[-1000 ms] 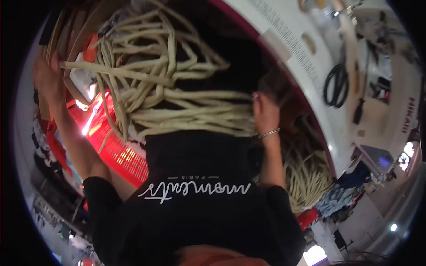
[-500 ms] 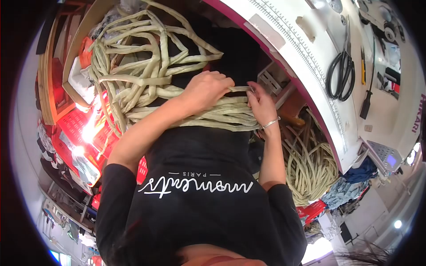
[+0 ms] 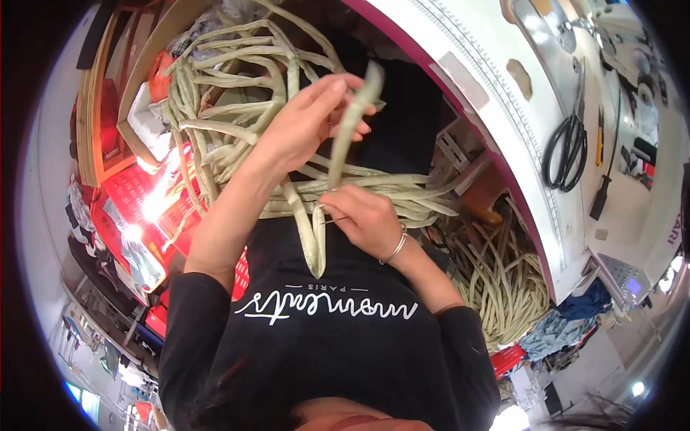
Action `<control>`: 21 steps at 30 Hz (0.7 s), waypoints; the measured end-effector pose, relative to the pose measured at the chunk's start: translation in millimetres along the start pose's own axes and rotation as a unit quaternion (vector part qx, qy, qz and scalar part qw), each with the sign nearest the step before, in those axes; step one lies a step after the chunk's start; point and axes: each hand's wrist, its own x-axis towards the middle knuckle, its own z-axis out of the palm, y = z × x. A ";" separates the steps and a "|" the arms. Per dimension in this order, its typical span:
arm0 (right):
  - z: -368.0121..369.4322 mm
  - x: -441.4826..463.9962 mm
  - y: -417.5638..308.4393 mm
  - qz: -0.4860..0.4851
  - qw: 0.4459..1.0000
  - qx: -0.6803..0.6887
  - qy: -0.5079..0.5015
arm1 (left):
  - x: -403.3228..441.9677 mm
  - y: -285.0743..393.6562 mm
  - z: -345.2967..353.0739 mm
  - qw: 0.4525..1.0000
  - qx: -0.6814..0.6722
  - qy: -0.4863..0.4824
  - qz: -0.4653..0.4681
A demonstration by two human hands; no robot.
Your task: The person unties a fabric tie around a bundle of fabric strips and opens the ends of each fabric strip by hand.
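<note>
My left hand [image 3: 309, 118] is raised over the pile, its fingers apart. A blurred pale green strip [image 3: 350, 133] stands up across its fingertips and runs down to my right hand [image 3: 363, 219]. The fingers of my right hand pinch this strip at its lower end, just above my lap. A folded strip [image 3: 309, 241] hangs in a narrow V beside the right hand, over the black shirt. Behind the hands, more long strips [image 3: 399, 188] lie side by side across my lap, and a tangled pile [image 3: 215, 79] of them spreads at the upper left.
A white table edge with a ruler scale [image 3: 496, 93] curves along the right, bearing black-handled scissors [image 3: 566, 154] and a screwdriver [image 3: 602, 195]. Another heap of strips [image 3: 503, 287] sits below the table. Red baskets [image 3: 136, 194] and a cardboard box edge [image 3: 129, 129] are at left.
My left hand has risen from the strips and its fingers have spread. My right hand has moved left and toward my body from the bundle's right end. One strip is now lifted, another hangs folded.
</note>
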 end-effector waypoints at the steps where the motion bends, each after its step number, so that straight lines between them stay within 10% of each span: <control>1: 3.4 1.4 -0.9 0.006 1.000 -0.002 -0.018 | -2.1 3.5 2.9 1.000 0.010 0.013 0.022; 5: 1.3 9.9 -5.2 0.014 0.992 -0.037 -0.121 | -17.1 7.9 -0.7 0.996 0.069 -0.019 0.052; 17: -51.9 43.9 -3.8 0.097 0.974 0.125 0.162 | -35.7 2.5 -0.3 0.985 0.156 -0.074 0.024; 21: -45.5 41.3 -4.4 0.174 0.946 0.219 0.165 | -41.7 3.4 8.0 0.890 0.403 0.040 0.209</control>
